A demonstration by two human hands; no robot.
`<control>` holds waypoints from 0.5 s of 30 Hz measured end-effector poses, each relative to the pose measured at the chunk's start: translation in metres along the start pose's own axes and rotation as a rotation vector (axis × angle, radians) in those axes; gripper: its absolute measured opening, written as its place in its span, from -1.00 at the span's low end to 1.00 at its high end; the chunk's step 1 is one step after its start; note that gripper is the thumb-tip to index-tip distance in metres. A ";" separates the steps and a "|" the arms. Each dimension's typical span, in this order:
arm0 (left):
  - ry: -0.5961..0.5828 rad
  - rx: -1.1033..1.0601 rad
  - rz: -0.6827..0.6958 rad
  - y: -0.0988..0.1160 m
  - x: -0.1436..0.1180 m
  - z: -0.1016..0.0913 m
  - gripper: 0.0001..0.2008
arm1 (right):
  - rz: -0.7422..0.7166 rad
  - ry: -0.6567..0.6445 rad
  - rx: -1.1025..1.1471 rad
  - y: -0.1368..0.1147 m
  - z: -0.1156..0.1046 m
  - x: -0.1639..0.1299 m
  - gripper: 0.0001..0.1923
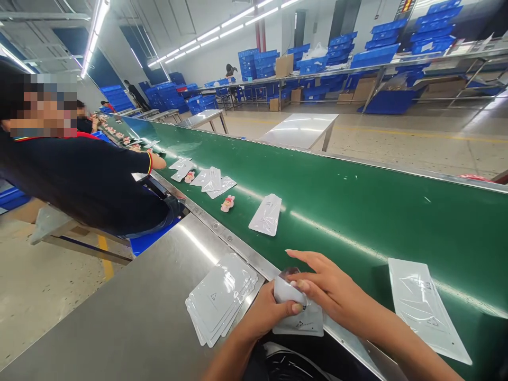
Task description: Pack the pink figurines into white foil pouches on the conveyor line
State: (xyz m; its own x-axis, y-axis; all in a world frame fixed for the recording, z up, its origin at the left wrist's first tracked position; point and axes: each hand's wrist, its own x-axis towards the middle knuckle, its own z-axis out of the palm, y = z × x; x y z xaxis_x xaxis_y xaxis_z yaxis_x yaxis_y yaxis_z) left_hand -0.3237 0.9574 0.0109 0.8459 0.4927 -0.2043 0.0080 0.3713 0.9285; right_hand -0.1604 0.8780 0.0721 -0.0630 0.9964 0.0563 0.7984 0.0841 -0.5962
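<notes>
My left hand (266, 312) grips a small clear plastic pouch (298, 320) at the near edge of the green conveyor belt (357, 211). My right hand (329, 288) rests on the pouch's top, fingers pinching at its opening, where something small and dark shows. Just left of my hands, a stack of empty pouches (220, 297) lies on the steel table (130, 312). A small pink toy figure (227, 203) lies on the belt farther along, next to a filled pouch (266, 214).
Another flat pouch (426, 307) lies on the belt at the right. Several pouches (210, 181) and a second pink figure (189, 177) lie up the belt. A co-worker in a black shirt (87, 180) sits to my left. Blue crates (373, 53) fill shelves behind.
</notes>
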 end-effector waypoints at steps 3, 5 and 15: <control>0.058 0.168 0.044 0.007 -0.001 0.005 -0.74 | 0.010 0.013 -0.031 -0.005 0.004 -0.009 -0.67; 0.047 0.339 0.082 0.009 -0.002 0.012 -0.88 | 0.012 -0.001 -0.080 -0.009 0.011 -0.013 -0.68; 0.099 0.550 0.217 0.039 -0.015 -0.025 -0.38 | -0.013 0.327 -0.086 0.013 -0.008 -0.027 -0.70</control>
State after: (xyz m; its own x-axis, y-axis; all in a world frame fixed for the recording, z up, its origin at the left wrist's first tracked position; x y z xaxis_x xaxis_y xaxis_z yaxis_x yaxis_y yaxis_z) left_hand -0.3493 0.9842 0.0425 0.8057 0.5924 0.0043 0.1383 -0.1951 0.9710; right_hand -0.1436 0.8521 0.0687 0.1107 0.9388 0.3262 0.8475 0.0823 -0.5244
